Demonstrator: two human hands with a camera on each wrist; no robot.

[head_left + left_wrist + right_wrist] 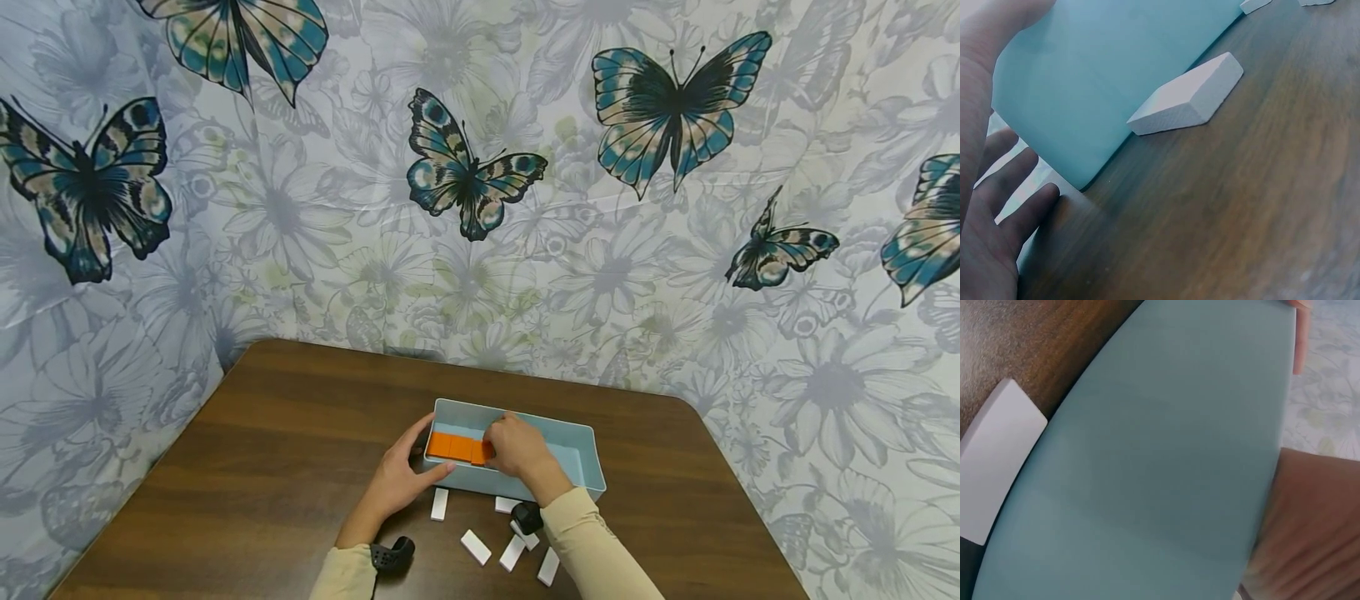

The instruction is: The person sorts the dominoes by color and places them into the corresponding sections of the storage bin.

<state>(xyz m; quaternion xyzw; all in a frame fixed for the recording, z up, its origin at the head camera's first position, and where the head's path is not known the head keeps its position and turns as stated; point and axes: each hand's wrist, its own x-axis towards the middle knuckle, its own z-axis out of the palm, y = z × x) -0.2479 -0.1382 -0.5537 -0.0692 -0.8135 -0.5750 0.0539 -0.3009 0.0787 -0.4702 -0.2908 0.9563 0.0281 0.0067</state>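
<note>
A light blue rectangular box stands on the table. Inside its left part lies a row of flat orange blocks. My left hand holds the box's left end, thumb on the front rim and a finger along the side; in the left wrist view its other fingers spread past the corner. Reaching over the front rim, my right hand pinches an orange block at the right of that row; its fingertips are mostly hidden. The right wrist view shows mainly the box's front wall.
Several white blocks lie scattered before the box, one white block close to its front wall and another nearer me. The brown wooden table meets a butterfly-patterned wall covering behind. Black wrist cameras sit on both wrists.
</note>
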